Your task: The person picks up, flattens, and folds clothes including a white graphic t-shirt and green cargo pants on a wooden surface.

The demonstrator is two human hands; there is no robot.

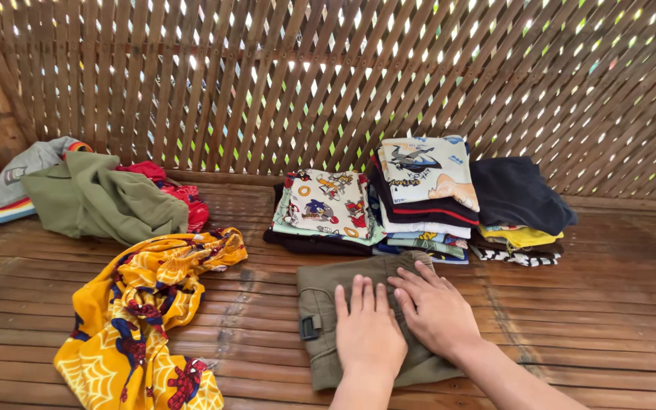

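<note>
Item: folded olive cargo shorts (328, 304), lying on the slatted wooden floor (609, 304).
I am pressing my left hand (368, 334) and right hand (436, 310) flat on them, fingers spread, gripping nothing; three folded clothing stacks (419, 201) are sitting just behind, a yellow printed cloth (146, 304) lying left.

Slatted bamboo floor (609, 304), brown, runs to lattice wall. You kneel at near edge. Directly on floor, left to right: grey striped garment (17, 182) at far left; green shirt (100, 201) partly over it; red cloth (176, 193) just behind green shirt; yellow printed sheet (146, 311), crumpled, near left. Centre, before you: folded olive shorts (328, 296), flat on slats. Behind shorts, three folded stacks side by side: cartoon-print stack (324, 209), tall middle stack (423, 193), dark-topped stack (518, 209), neighbours touching.
</note>
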